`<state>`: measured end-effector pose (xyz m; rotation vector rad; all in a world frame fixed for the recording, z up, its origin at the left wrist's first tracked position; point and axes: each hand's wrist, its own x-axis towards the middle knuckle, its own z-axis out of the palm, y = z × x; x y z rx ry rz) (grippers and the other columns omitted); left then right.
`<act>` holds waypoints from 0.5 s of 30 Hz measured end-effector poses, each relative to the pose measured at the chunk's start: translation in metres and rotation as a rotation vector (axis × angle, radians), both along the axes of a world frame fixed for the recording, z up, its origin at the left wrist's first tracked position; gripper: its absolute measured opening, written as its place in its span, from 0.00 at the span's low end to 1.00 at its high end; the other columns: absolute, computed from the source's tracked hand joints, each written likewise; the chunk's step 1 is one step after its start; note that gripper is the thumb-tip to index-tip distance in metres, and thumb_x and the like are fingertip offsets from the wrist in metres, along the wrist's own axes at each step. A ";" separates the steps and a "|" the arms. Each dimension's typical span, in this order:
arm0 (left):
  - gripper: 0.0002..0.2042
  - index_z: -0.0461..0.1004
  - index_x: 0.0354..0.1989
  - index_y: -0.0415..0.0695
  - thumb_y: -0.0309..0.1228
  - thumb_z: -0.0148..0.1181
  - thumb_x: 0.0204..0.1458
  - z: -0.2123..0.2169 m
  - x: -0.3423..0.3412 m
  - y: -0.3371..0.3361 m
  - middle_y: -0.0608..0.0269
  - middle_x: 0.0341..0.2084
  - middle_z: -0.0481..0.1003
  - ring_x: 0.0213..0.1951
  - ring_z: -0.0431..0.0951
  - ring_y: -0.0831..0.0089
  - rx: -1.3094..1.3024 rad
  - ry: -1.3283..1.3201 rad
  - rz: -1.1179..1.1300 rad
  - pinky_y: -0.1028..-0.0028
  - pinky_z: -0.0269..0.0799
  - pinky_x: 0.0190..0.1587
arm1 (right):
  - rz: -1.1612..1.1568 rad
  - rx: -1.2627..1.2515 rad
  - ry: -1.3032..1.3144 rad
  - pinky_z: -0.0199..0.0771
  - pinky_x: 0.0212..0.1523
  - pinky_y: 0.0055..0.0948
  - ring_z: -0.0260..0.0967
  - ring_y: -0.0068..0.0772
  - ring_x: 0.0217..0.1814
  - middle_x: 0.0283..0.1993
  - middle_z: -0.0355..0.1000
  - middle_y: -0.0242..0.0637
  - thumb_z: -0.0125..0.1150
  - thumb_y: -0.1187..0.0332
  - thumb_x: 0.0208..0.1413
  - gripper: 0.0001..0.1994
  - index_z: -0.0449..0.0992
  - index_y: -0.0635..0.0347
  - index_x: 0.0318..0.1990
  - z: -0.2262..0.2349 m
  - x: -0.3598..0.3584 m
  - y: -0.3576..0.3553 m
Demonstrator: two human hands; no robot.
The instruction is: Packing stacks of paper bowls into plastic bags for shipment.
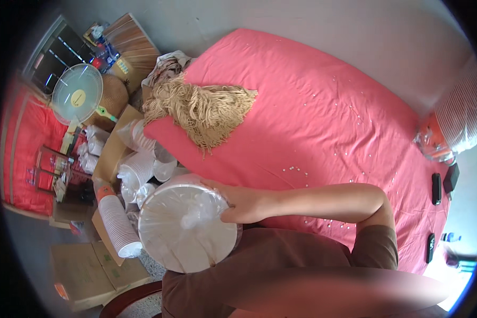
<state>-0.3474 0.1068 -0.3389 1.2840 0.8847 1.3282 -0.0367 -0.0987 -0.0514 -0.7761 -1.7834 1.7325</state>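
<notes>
A round stack of white disposable plates (183, 238), wrapped in clear plastic knotted at its centre, is held at the left edge of a pink-covered bed (312, 106). My right hand (243, 204) reaches across from the right and grips the stack's upper right rim, with the forearm lying over the bed. My left hand is not visible; whether it supports the stack from below is hidden. Brown clothing (281, 265) fills the space beneath the arm.
A heap of beige cord (201, 108) lies on the bed's near-left corner, with small white beads (294, 169) scattered across the sheet. Stacks of white cups (119, 225), cardboard boxes (90, 270) and a fan (77, 93) crowd the floor at left. Dark handsets (436, 188) lie at right.
</notes>
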 end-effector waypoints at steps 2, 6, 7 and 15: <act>0.24 0.68 0.58 0.42 0.48 0.44 0.63 -0.008 -0.002 0.002 0.59 0.50 0.74 0.49 0.74 0.64 -0.011 0.056 -0.018 0.68 0.68 0.53 | -0.057 0.054 -0.010 0.71 0.51 0.38 0.71 0.47 0.51 0.52 0.68 0.62 0.52 0.70 0.49 0.44 0.35 0.67 0.72 -0.010 -0.004 -0.005; 0.24 0.68 0.57 0.42 0.47 0.44 0.63 -0.022 -0.026 -0.004 0.60 0.48 0.75 0.48 0.75 0.64 -0.037 0.168 -0.014 0.68 0.69 0.52 | -0.107 0.114 0.008 0.74 0.44 0.38 0.74 0.46 0.43 0.44 0.72 0.58 0.47 0.73 0.49 0.41 0.36 0.67 0.71 -0.007 -0.002 -0.013; 0.24 0.69 0.57 0.42 0.47 0.44 0.63 -0.025 -0.035 -0.008 0.60 0.48 0.75 0.48 0.75 0.64 -0.044 0.195 -0.005 0.68 0.69 0.52 | -0.088 0.033 -0.095 0.74 0.43 0.38 0.75 0.46 0.42 0.44 0.73 0.57 0.46 0.74 0.49 0.40 0.37 0.66 0.71 -0.001 0.001 -0.015; 0.22 0.70 0.56 0.43 0.46 0.45 0.63 -0.036 -0.135 -0.067 0.61 0.46 0.76 0.46 0.76 0.66 -0.122 0.394 0.143 0.69 0.71 0.49 | -0.052 0.034 -0.070 0.60 0.65 0.37 0.60 0.46 0.65 0.61 0.62 0.55 0.45 0.74 0.52 0.33 0.49 0.66 0.68 -0.016 0.003 -0.011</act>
